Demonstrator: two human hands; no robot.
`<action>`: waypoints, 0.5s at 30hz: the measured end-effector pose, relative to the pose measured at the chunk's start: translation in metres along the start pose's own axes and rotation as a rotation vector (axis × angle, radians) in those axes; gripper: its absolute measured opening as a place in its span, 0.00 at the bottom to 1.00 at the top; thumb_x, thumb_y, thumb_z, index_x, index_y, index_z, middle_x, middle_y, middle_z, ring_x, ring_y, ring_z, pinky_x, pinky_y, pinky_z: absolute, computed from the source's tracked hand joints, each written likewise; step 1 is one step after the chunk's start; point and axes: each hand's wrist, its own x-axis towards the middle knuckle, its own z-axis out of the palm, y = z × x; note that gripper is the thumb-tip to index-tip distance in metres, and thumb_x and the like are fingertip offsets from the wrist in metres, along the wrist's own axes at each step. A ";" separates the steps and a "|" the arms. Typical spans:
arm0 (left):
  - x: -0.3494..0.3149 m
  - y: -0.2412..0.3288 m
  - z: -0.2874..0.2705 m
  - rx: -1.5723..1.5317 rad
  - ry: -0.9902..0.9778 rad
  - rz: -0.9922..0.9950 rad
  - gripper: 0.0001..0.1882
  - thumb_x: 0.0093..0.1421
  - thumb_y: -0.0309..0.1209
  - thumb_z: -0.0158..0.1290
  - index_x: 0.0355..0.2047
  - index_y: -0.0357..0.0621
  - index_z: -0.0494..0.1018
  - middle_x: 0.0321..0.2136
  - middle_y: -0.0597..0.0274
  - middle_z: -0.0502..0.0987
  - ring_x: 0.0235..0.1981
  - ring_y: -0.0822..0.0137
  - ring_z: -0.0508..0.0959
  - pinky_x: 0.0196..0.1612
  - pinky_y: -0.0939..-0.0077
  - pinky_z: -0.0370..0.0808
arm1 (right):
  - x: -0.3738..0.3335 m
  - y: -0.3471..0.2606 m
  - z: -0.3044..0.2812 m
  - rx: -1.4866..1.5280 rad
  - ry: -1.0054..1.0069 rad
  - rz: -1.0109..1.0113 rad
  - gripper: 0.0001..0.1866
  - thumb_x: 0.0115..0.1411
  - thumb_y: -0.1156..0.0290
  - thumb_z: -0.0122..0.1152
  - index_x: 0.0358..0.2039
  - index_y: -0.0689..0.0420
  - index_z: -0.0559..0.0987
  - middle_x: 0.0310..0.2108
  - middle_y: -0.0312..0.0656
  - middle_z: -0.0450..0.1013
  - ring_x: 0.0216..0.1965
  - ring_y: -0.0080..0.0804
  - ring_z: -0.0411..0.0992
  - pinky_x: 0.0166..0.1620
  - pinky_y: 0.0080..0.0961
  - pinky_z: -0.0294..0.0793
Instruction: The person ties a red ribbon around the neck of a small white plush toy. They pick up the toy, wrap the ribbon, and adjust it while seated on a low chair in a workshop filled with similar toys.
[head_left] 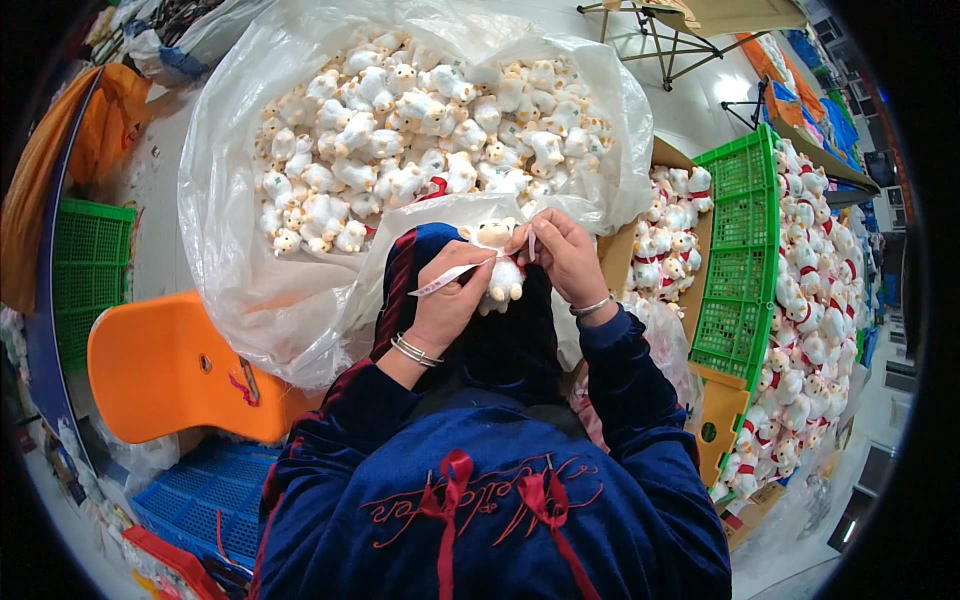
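Observation:
A small white plush animal with a cream head and tan feet rests upright over my lap, between my hands. Around its neck runs a narrow pale ribbon with print on it. The fingers of my left hand pinch one side of this ribbon, whose loose end sticks out to the left. On the other side, my right hand grips the ribbon close to the toy's neck, with a short piece showing between the fingers. Part of the ribbon at the neck is hidden by my fingertips.
Ahead, a large clear plastic bag lies spread under a heap of similar plush toys. To my right stand a cardboard box and a green crate, with toys wearing red ribbons beside them. An orange chair is at my left.

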 end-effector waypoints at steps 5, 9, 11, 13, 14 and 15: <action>-0.001 0.006 -0.002 0.022 0.013 0.007 0.04 0.60 0.21 0.58 0.35 0.36 0.79 0.33 0.56 0.80 0.34 0.63 0.79 0.40 0.73 0.76 | 0.000 0.002 0.008 0.144 0.015 0.041 0.10 0.73 0.65 0.46 0.35 0.55 0.68 0.24 0.32 0.65 0.28 0.21 0.67 0.27 0.16 0.67; -0.007 0.001 -0.004 -0.056 0.045 -0.125 0.03 0.61 0.21 0.57 0.35 0.36 0.79 0.33 0.57 0.80 0.34 0.65 0.79 0.40 0.74 0.75 | 0.002 0.012 -0.009 0.148 -0.016 0.050 0.09 0.73 0.66 0.46 0.35 0.55 0.67 0.23 0.31 0.62 0.25 0.17 0.61 0.26 0.15 0.61; -0.007 0.000 -0.004 -0.059 0.045 -0.145 0.03 0.61 0.22 0.57 0.35 0.36 0.79 0.33 0.58 0.80 0.34 0.67 0.79 0.40 0.75 0.75 | 0.002 0.020 -0.002 -0.067 -0.010 -0.023 0.09 0.73 0.66 0.46 0.35 0.55 0.67 0.24 0.30 0.63 0.25 0.15 0.57 0.26 0.15 0.60; -0.005 -0.002 -0.006 -0.084 0.031 -0.176 0.04 0.62 0.22 0.57 0.35 0.36 0.79 0.33 0.59 0.80 0.34 0.68 0.79 0.40 0.75 0.75 | -0.001 0.017 0.007 -0.331 -0.011 -0.139 0.08 0.68 0.67 0.55 0.35 0.57 0.69 0.24 0.31 0.63 0.25 0.15 0.60 0.26 0.17 0.61; -0.006 -0.003 -0.007 -0.078 0.034 -0.166 0.04 0.62 0.23 0.57 0.35 0.36 0.80 0.33 0.59 0.80 0.34 0.68 0.79 0.40 0.75 0.75 | -0.003 0.013 0.013 -0.516 -0.018 -0.188 0.08 0.66 0.67 0.57 0.35 0.57 0.70 0.24 0.31 0.64 0.25 0.16 0.61 0.26 0.18 0.62; -0.007 -0.004 -0.009 -0.072 0.035 -0.156 0.04 0.62 0.23 0.57 0.35 0.36 0.80 0.33 0.59 0.80 0.34 0.68 0.79 0.40 0.75 0.75 | -0.006 0.011 0.018 -0.701 -0.024 -0.237 0.09 0.64 0.68 0.60 0.36 0.58 0.70 0.24 0.31 0.64 0.25 0.16 0.61 0.27 0.19 0.63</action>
